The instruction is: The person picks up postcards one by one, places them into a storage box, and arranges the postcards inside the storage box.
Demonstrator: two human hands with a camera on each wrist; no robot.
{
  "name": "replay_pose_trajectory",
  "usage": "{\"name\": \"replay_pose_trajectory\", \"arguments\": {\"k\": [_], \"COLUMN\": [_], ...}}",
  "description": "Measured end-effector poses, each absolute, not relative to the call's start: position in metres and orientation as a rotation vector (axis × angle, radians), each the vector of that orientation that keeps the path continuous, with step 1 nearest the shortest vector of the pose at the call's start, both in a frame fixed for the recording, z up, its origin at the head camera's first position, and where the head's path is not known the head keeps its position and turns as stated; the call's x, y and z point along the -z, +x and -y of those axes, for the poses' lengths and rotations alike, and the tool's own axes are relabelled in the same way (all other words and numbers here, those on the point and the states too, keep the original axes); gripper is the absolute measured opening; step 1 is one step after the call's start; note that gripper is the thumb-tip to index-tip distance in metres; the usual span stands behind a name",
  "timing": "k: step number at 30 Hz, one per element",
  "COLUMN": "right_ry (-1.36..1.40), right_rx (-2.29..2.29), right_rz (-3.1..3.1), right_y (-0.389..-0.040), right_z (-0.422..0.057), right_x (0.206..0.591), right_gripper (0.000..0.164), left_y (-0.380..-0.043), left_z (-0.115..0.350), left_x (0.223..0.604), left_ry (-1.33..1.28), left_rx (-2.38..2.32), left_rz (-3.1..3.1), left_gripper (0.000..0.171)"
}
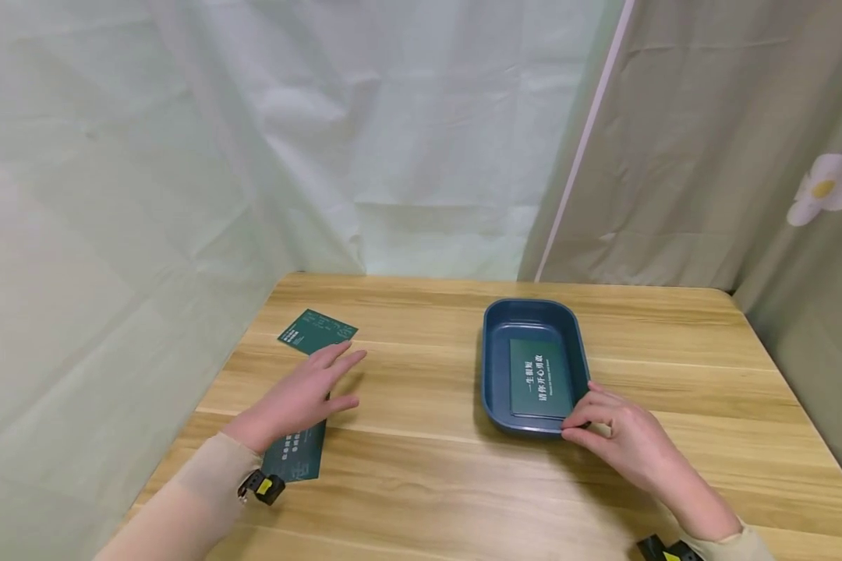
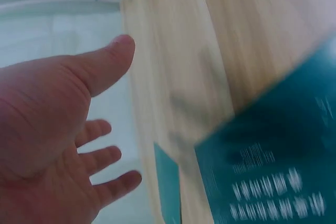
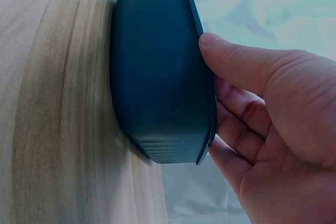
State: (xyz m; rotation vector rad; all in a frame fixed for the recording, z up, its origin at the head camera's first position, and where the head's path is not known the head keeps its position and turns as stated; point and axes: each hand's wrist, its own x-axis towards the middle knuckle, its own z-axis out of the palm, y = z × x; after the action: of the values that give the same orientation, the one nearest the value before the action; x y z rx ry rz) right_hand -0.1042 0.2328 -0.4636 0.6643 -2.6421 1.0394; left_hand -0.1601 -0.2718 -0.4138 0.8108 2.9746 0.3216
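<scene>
A dark blue rectangular tray stands on the wooden table, right of the middle, with a green card bearing white lettering flat inside it. My right hand pinches the tray's near right corner; in the right wrist view the thumb lies along the rim and the fingers curl over it. On the left, my left hand hovers over the table with fingers spread and nothing held. Beneath its wrist lies a second green card, partly covered by the arm. Just past its fingertips is a third green card.
The wooden table reaches back to pale hanging sheets. A sheet with a flower print hangs close along the right side. Small black devices are strapped to both wrists.
</scene>
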Motion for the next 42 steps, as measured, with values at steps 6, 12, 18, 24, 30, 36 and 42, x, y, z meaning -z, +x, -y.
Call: {"name": "replay_pose_trajectory", "arguments": {"k": [6, 12, 18, 24, 30, 36, 42], "right_ry": [0.689, 0.688, 0.694, 0.667, 0.666, 0.672, 0.683], "right_rx": [-1.063, -1.063, -1.051, -1.036, -1.036, -1.038, -1.059], "right_rz": [2.610, 2.607, 2.604, 2.641, 2.653, 2.643, 2.631], "right_y": [-0.105, -0.105, -0.106, -0.106, -0.106, -0.107, -0.107], "right_z": [-0.234, -0.235, -0.236, -0.236, -0.235, -0.236, -0.237], "right_x": [0.464, 0.464, 0.465, 0.465, 0.464, 0.465, 0.465], "right_gripper": [0.036, 0.036, 0.036, 0.033, 0.033, 0.034, 0.035], "left_y": [-0.154, -0.152, -0.152, -0.152, -0.155, -0.159, -0.165], "left_z": [0.301, 0.321, 0.330, 0.336, 0.338, 0.337, 0.333], "left_x": [0.416, 0.418, 0.418, 0.416, 0.417, 0.420, 0.422], "left_ry": [0.750, 0.707, 0.641, 0.566, 0.513, 0.462, 0.411], "left_rx": [-0.350, -0.366, -0.346, -0.365, -0.353, -0.308, -0.246], "left_rz": [-2.938, -2.915, -2.833, -2.739, -2.706, -2.717, -2.737], "left_gripper": [0.078, 0.080, 0.086, 0.092, 0.094, 0.090, 0.090]}}
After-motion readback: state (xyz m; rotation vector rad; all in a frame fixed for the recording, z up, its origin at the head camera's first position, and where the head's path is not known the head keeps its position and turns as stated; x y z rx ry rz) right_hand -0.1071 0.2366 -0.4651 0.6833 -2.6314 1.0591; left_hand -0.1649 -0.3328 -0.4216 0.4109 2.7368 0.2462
